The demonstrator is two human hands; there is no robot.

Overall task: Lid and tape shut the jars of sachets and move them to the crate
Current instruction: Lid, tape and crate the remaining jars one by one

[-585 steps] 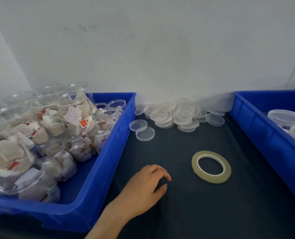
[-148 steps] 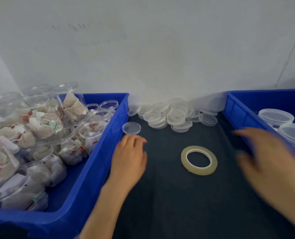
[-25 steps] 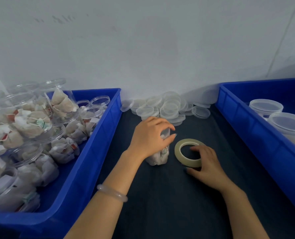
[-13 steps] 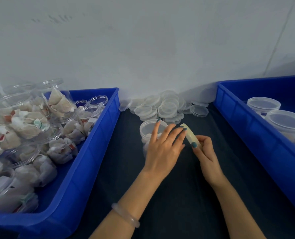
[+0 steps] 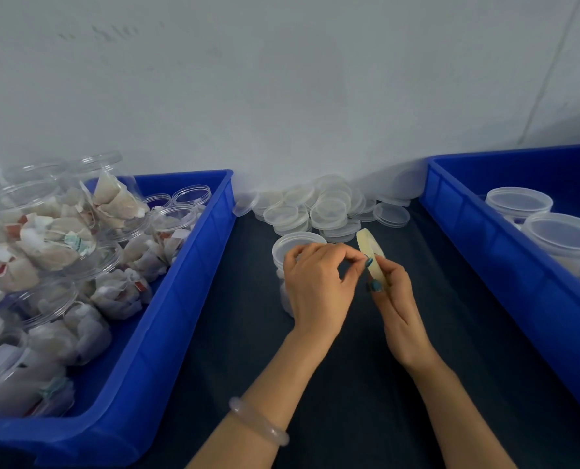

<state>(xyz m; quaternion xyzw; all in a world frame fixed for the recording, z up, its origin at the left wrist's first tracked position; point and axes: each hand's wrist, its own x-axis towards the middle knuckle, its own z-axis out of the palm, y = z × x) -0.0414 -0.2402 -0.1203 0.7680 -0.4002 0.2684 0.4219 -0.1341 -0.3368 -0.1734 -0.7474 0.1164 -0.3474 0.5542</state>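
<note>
Tape roll [image 5: 366,247] on edge above dark mat [image 5: 248,333], gripped in right hand [image 5: 397,299]. Left hand [image 5: 317,286] curled, fingertips pinching roll's rim. Lidded jar [image 5: 290,245] upright on mat just behind left hand, partly hidden. Left crate [image 5: 194,265]: heap of open jars [image 5: 45,231] stuffed with sachets. Right crate [image 5: 478,231]: capped jars [image 5: 519,201]. Loose lids [image 5: 329,208] piled far centre. Roll thin, pale yellow, translucent.

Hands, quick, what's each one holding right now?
Left hand: pinching the edge of the tape roll.
Right hand: holding the tape roll.
</note>
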